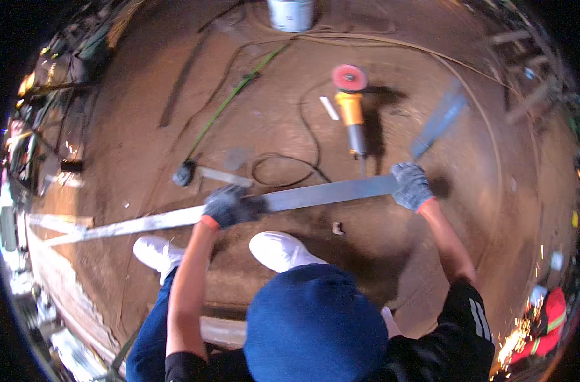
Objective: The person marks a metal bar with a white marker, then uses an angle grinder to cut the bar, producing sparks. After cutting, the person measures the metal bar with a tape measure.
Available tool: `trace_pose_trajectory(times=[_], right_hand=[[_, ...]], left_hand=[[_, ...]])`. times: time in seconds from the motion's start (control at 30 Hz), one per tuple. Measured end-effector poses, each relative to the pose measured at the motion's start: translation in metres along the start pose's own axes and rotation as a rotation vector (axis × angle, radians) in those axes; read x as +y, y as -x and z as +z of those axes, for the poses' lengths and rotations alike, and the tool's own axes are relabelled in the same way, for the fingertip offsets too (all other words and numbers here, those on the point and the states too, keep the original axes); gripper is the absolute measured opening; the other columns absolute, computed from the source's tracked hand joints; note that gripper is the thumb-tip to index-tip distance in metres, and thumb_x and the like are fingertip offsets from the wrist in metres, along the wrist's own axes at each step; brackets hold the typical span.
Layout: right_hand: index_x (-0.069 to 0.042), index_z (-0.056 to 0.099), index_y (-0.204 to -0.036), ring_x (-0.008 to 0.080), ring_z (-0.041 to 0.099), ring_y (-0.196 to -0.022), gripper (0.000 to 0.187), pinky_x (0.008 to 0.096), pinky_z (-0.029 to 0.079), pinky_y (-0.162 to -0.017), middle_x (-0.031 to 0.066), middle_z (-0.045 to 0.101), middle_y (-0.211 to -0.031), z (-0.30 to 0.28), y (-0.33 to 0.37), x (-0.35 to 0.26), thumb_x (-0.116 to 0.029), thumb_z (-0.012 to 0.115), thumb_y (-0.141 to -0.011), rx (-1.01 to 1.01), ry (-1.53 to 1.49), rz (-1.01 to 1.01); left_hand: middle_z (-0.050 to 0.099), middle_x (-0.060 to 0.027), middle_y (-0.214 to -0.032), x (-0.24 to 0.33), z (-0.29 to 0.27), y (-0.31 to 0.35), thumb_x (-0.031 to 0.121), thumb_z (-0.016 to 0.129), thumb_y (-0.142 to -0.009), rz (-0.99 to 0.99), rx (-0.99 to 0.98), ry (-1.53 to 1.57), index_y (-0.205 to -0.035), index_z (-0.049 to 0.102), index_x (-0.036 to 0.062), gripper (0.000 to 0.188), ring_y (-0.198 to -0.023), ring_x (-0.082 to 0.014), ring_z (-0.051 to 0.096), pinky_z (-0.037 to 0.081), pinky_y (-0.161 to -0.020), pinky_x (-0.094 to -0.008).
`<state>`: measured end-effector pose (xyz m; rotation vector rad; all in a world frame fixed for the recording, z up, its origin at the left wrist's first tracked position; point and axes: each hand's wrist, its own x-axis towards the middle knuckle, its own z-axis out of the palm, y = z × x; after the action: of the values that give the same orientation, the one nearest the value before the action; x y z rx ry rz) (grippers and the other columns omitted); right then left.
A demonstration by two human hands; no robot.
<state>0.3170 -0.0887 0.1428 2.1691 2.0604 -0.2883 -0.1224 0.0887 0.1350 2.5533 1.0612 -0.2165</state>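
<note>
Across the floor in front of me runs a long flat metal bar (331, 194), bright at its left part and grey toward its right end. My left hand (227, 205), in a grey glove with an orange cuff, is closed over the bar near its middle. The bar's right end is in my right hand (409, 186), gloved the same way, with the fingers wrapped round it. Just beyond my right hand lies a blurred blue-grey flat piece (439, 121). A yellow angle grinder (351, 114) with a pinkish-red disc lies past the bar, disc pointing away.
A cable (283, 184) loops beyond the bar. A thin green strip (229, 99) runs to a dark lump (185, 173) beside a short metal strip (225, 176). A pale bucket (291, 16) stands far off. Sparks (516, 340) fly near red clothing (551, 325) at lower right.
</note>
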Motion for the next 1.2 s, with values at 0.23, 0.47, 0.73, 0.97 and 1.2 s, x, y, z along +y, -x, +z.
trace_pose_trajectory(times=[0.23,0.47,0.73,0.97,1.2], right_hand=[[-0.005,0.058,-0.089,0.0362,0.058,-0.092,0.029,0.0469,0.045,-0.085,0.0173,0.061,-0.088,0.041,0.006,0.068,-0.017,0.066,-0.064,0.09,-0.006,0.003],[-0.004,0.065,-0.092,0.0383,0.061,-0.095,0.033,0.0471,0.047,-0.08,0.0206,0.064,-0.096,0.01,-0.012,0.034,-0.031,0.066,-0.073,-0.342,-0.188,0.29],[-0.006,0.064,-0.097,0.0337,0.059,-0.101,0.03,0.0446,0.045,-0.087,0.0167,0.064,-0.102,0.011,0.079,0.067,-0.027,0.066,-0.075,-0.144,0.038,0.185],[-0.009,0.062,-0.101,0.0298,0.058,-0.106,0.029,0.0423,0.043,-0.093,0.0133,0.063,-0.106,0.041,0.132,0.125,-0.024,0.065,-0.077,-0.15,0.001,0.261],[-0.011,0.061,-0.106,0.0258,0.056,-0.111,0.028,0.0401,0.041,-0.099,0.0098,0.062,-0.111,0.091,0.1,0.177,-0.021,0.065,-0.079,-0.203,0.133,0.239]], left_hand=[[0.062,-0.011,-0.095,-0.072,0.1,0.019,0.046,0.076,-0.067,0.206,0.302,-0.136,-0.11,0.056,0.0131,0.058,-0.095,-0.0343,0.057,0.044,-0.078,-0.0462],[0.066,-0.0165,-0.082,-0.034,0.087,0.009,0.028,0.059,-0.079,0.029,-0.061,0.189,-0.08,0.068,0.012,0.018,-0.078,-0.0351,0.062,0.047,-0.067,-0.0439],[0.067,-0.012,-0.089,-0.014,0.068,0.026,0.033,0.068,-0.07,0.171,0.164,0.178,-0.086,0.067,0.0157,0.024,-0.085,-0.033,0.064,0.049,-0.072,-0.0456],[0.068,-0.0136,-0.094,-0.057,0.06,0.033,0.036,0.066,-0.076,0.027,-0.168,0.066,-0.101,0.069,0.0188,0.03,-0.084,-0.0308,0.064,0.05,-0.074,-0.0413],[0.063,-0.0149,-0.106,-0.031,0.099,0.047,0.043,0.069,-0.074,0.16,0.074,0.077,-0.111,0.063,0.0127,0.048,-0.098,-0.0315,0.059,0.046,-0.085,-0.0446]])
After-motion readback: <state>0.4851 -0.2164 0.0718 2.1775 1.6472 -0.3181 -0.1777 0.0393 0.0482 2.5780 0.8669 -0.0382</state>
